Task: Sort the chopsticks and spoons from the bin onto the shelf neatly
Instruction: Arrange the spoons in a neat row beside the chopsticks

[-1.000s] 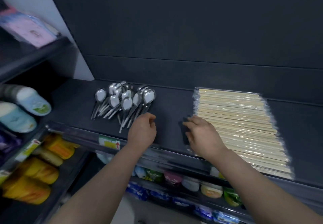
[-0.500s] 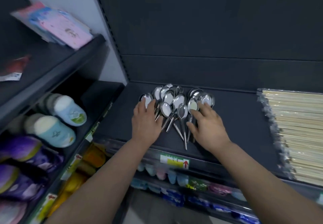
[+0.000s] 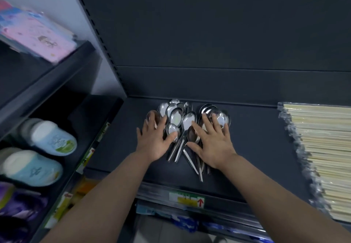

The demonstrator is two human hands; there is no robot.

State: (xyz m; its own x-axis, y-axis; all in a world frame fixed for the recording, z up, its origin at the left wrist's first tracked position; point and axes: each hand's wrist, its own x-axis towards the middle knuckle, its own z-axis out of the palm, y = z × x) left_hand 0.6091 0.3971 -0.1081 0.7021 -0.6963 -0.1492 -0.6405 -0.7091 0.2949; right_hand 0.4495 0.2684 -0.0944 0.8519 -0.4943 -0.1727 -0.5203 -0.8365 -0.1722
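Observation:
Several steel spoons (image 3: pixel 176 116) lie in a fanned pile on the dark shelf (image 3: pixel 252 142), bowls toward the back wall, handles toward me. My left hand (image 3: pixel 154 140) lies flat with fingers spread on the pile's left side. My right hand (image 3: pixel 210 138) lies flat with fingers spread on the pile's right side, covering some bowls. Neither hand grips a spoon. Wrapped wooden chopsticks (image 3: pixel 322 148) lie in a wide flat stack on the same shelf at the far right, apart from both hands. No bin is in view.
A yellow price tag (image 3: pixel 187 199) sits on the shelf's front rail. The neighbouring unit at left holds pale blue slippers (image 3: pixel 55 138), purple ones (image 3: pixel 20 203) below, and a pink packet (image 3: pixel 38 37) on the upper shelf. Packaged goods show on the shelf underneath.
My right hand left the chopstick stack and came left onto the spoons. Both hands have pressed inward on the pile, bunching the spoons closer. The view has shifted left.

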